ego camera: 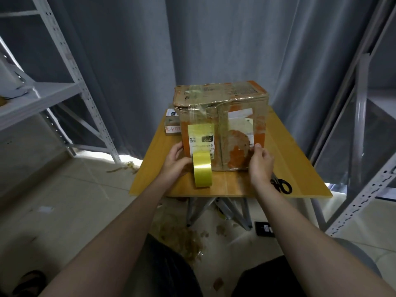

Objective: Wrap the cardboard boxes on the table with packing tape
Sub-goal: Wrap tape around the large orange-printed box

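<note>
Holding tape roll against cardboard box near face, left hand grip curled round it; right hand grip clamps box's right edge. On counter: scissors near right, small box far left.

Dim room, soft wide-angle picture.
Daylight enters low under the grey curtain and burns two patches of the floor to white. The tape roll has a bright sheen, and the film on the cardboard box glints. Under the table lies shadow. The shelf frames bend toward the edges, and the small print on the box is too soft to read.
</note>
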